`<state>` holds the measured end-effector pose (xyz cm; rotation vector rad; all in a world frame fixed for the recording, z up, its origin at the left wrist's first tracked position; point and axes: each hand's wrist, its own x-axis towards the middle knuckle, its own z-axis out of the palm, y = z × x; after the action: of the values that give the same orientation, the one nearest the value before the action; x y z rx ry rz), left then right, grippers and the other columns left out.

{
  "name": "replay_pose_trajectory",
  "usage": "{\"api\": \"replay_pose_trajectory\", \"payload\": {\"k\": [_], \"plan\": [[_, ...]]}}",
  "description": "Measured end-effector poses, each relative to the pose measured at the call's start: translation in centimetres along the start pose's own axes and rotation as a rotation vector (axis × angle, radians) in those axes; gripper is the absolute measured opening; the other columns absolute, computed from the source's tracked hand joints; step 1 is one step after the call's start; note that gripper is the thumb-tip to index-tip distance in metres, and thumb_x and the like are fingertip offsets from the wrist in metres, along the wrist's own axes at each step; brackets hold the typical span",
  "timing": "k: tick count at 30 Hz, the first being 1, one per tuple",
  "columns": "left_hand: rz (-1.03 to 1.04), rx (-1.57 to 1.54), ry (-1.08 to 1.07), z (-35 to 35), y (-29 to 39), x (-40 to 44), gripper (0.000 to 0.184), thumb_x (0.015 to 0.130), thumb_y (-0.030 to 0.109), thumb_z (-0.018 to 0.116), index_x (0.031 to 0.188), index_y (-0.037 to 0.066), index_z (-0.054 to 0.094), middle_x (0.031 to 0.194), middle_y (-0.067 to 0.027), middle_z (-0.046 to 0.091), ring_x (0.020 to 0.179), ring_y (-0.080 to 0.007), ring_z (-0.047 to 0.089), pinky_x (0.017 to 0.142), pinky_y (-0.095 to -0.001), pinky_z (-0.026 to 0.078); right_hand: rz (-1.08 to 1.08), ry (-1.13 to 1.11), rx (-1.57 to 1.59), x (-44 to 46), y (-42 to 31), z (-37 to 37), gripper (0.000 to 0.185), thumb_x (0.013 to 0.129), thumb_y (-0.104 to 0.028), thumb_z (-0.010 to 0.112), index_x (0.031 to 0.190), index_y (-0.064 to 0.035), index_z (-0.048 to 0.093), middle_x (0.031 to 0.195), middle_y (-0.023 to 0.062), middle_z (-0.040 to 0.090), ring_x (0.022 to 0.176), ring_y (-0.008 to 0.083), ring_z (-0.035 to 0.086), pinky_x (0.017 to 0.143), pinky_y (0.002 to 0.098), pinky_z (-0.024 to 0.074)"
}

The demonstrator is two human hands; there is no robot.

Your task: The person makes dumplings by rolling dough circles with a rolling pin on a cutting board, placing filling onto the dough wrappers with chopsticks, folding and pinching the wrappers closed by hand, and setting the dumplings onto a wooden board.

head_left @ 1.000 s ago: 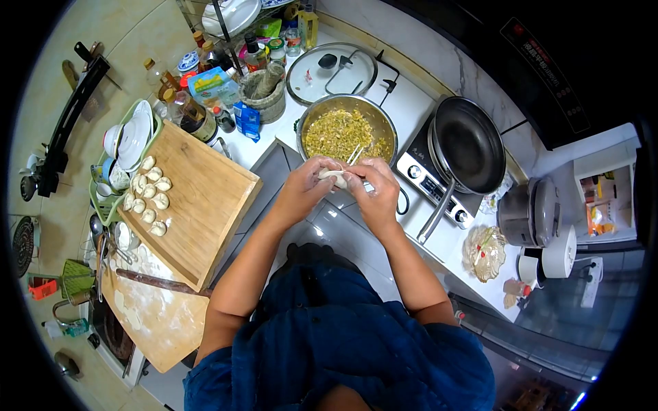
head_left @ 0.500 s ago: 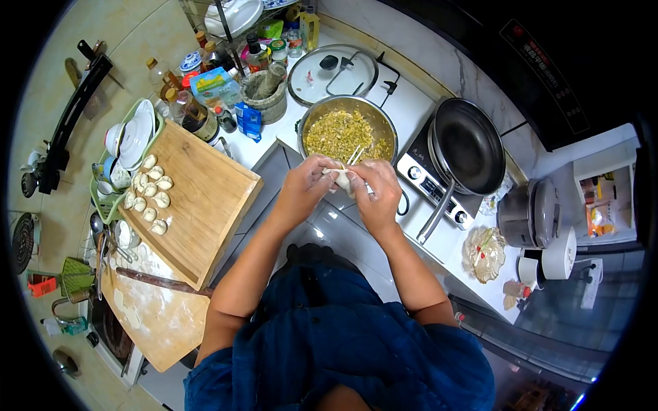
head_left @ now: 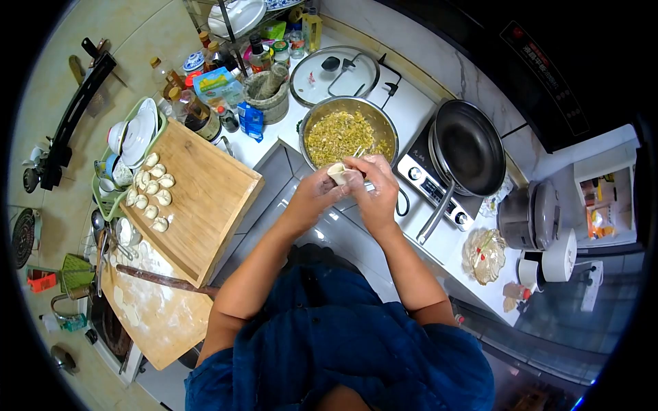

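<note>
A dumpling (head_left: 338, 173) of pale dough sits between my two hands, just in front of a metal bowl (head_left: 389, 122) of chopped yellow-green filling (head_left: 337, 137). My left hand (head_left: 312, 198) is closed around its left side. The floury fingers of my right hand (head_left: 372, 183) press on the dough from the right, partly hiding it. Above my right fingers, the prongs of a fork (head_left: 359, 151) show against the filling; its handle is hidden. Several shaped dumplings (head_left: 151, 190) lie on a wooden tray (head_left: 199, 198) to my left.
A rolling pin (head_left: 164, 279) lies across a floured board (head_left: 168, 329) below the tray. On the right, a black frying pan (head_left: 467, 144) sits on an induction cooker (head_left: 428, 179). A glass lid (head_left: 315, 79) rests behind the bowl, beside a stone mortar (head_left: 267, 106) and bottles.
My hands have turned and drawn together around the dumpling, shifting it slightly to the left. The fork prongs now show lower and less clearly above my right fingers.
</note>
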<state>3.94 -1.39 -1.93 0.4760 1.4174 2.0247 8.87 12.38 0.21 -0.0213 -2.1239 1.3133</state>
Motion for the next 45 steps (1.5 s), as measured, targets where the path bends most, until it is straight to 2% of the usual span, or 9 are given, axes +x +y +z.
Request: {"api": "replay_pose_trajectory", "payload": {"k": [7, 19, 22, 25, 31, 37, 40, 43, 45], "plan": [[0.009, -0.003, -0.003, -0.1, -0.9, 0.0, 0.043, 0.088, 0.011, 0.064, 0.127, -0.003, 0.05, 0.115, -0.0081, 0.06, 0.105, -0.014, 0.056, 0.091, -0.0286, 0.046, -0.193, -0.043, -0.138, -0.3, 1.2, -0.3, 0.013, 0.082, -0.007, 0.066, 0.092, 0.0007, 0.069, 0.083, 0.013, 0.06, 0.08, 0.0257, 0.058, 0.073, 0.0337, 0.0467], [0.014, 0.241, 0.057, 0.3, 0.7, -0.5, 0.027, 0.087, 0.011, 0.064, 0.11, -0.002, 0.061, 0.1, -0.0031, 0.063, 0.092, -0.01, 0.055, 0.082, -0.0259, 0.044, 0.082, -0.131, 0.044, 0.4, -0.5, -0.4, 0.015, 0.082, -0.011, 0.065, 0.092, 0.0014, 0.067, 0.084, 0.0122, 0.059, 0.081, 0.0243, 0.058, 0.075, 0.0324, 0.0458], [0.115, 0.463, 0.054, -0.1, 0.0, -0.2, 0.027, 0.084, 0.009, 0.063, 0.109, -0.002, 0.062, 0.097, -0.0029, 0.064, 0.091, -0.0093, 0.055, 0.083, -0.0265, 0.044, -0.006, -0.18, -0.003, 0.3, 0.8, -0.2, 0.012, 0.081, -0.005, 0.063, 0.091, 0.0016, 0.066, 0.084, 0.015, 0.059, 0.079, 0.0289, 0.06, 0.07, 0.0355, 0.0471], [0.031, 0.557, 0.069, 0.3, 0.8, -0.5, 0.027, 0.08, 0.009, 0.064, 0.105, -0.002, 0.063, 0.092, -0.005, 0.064, 0.087, -0.0099, 0.055, 0.08, -0.0273, 0.044, -0.008, -0.222, -0.031, 0.4, 1.1, 0.0, 0.014, 0.083, -0.011, 0.063, 0.09, 0.0007, 0.065, 0.084, 0.0131, 0.058, 0.081, 0.0266, 0.058, 0.074, 0.0343, 0.046], [0.173, 0.734, 0.124, -0.2, -0.3, -0.5, 0.023, 0.079, 0.01, 0.065, 0.1, -0.001, 0.065, 0.087, -0.0084, 0.064, 0.076, -0.0134, 0.051, 0.071, -0.0288, 0.042, -0.067, -0.196, -0.003, 0.0, 1.6, 0.6, 0.008, 0.081, -0.008, 0.062, 0.086, -0.0013, 0.063, 0.086, 0.0152, 0.057, 0.081, 0.0324, 0.056, 0.073, 0.0404, 0.0453], [-0.013, 0.831, 0.144, 0.1, -0.1, -0.7, 0.021, 0.08, 0.01, 0.065, 0.099, 0.0, 0.066, 0.088, -0.0083, 0.064, 0.074, -0.0129, 0.051, 0.068, -0.0277, 0.042, -0.138, -0.229, -0.11, 0.0, 2.0, 0.7, 0.011, 0.084, -0.011, 0.06, 0.089, -0.0012, 0.063, 0.086, 0.0156, 0.057, 0.082, 0.0323, 0.056, 0.075, 0.0398, 0.0459], [-0.09, 0.513, 0.219, 0.6, -0.2, -0.7, 0.022, 0.083, 0.011, 0.066, 0.101, -0.002, 0.065, 0.089, -0.0056, 0.064, 0.075, -0.0113, 0.052, 0.066, -0.0255, 0.042, -0.064, -0.142, 0.014, -0.3, 2.3, 0.7, 0.017, 0.085, -0.013, 0.061, 0.095, -0.0005, 0.065, 0.089, 0.0138, 0.058, 0.083, 0.0274, 0.058, 0.077, 0.0364, 0.047], [-0.085, 0.175, 0.403, 0.3, -0.4, -0.3, 0.02, 0.086, 0.01, 0.065, 0.102, -0.001, 0.062, 0.095, -0.0063, 0.065, 0.084, -0.0121, 0.06, 0.07, -0.0258, 0.048, 0.216, -0.045, 0.204, -0.5, 1.4, 0.5, 0.019, 0.087, -0.013, 0.062, 0.1, 0.0002, 0.066, 0.093, 0.0114, 0.059, 0.087, 0.0211, 0.059, 0.079, 0.032, 0.0473], [-0.038, -0.027, 0.422, 0.0, -0.6, -0.1, 0.023, 0.087, 0.008, 0.064, 0.108, -0.001, 0.059, 0.101, -0.0081, 0.064, 0.087, -0.0146, 0.061, 0.073, -0.0269, 0.05, 0.312, -0.117, 0.184, -1.2, 2.2, 0.2, 0.021, 0.089, -0.011, 0.06, 0.105, 0.0018, 0.064, 0.094, 0.0088, 0.058, 0.084, 0.0159, 0.06, 0.075, 0.0282, 0.0478]]}}
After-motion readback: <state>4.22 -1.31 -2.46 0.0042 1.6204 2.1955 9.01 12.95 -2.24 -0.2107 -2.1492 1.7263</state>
